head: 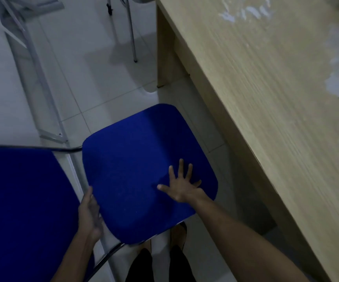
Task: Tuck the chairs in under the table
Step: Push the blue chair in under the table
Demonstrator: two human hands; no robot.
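Blue chair seat (144, 169) angled toward table (266, 119); right hand (182, 187) fingers spread flat; left hand (89, 216) grips edge.

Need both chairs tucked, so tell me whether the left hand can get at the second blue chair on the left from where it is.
Probably yes. The left hand grips the middle seat's edge, right beside the second chair, with nothing between.

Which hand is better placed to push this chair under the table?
Probably the left hand: it grips the seat edge farthest from the table. The right hand only lies flat, fingers spread, on top.
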